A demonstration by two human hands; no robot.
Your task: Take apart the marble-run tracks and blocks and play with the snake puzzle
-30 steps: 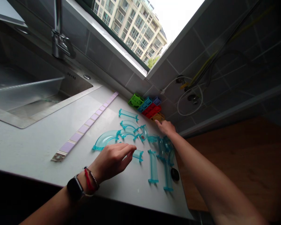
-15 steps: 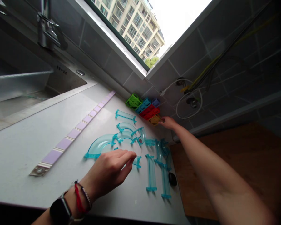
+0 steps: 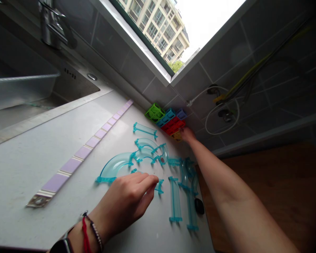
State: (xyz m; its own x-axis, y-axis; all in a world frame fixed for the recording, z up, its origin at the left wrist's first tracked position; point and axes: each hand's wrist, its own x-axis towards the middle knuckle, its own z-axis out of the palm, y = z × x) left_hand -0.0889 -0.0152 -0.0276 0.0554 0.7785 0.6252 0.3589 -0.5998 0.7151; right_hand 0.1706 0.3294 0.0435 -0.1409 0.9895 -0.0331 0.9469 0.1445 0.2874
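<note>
And here is the pale tabletop [image 3: 21,168], running wide across the view, with the steel sink [image 3: 71,84] set in at the left. A long lilac-striped strip [image 3: 83,152] cuts diagonally across the surface, clear of both hands.

Now the left hand [image 3: 129,196], low in the middle, over the near side of the teal pieces! Its grip is curled in, fingers bunched toward the thumb, nothing visible in it; whether the tips meet, one cannot tell. Up beyond goes the right hand [image 3: 186,134], right at the red block [image 3: 173,126] and the yellow block [image 3: 177,136]; its fingertips are hidden, so how far that grip is open, or whether it has hold of anything, cannot be told.

Between the hands, the big curved teal piece [image 3: 118,165] lies left of smaller curves, and two straight teal pieces [image 3: 175,200] stretch side by side toward the near edge. By the wall, the green block [image 3: 156,112] sits beside the blue blocks [image 3: 165,117], and the little purple block [image 3: 181,114] rounds out the cluster. Last, a small black object [image 3: 199,206], just beside the rightmost straight piece.
</note>
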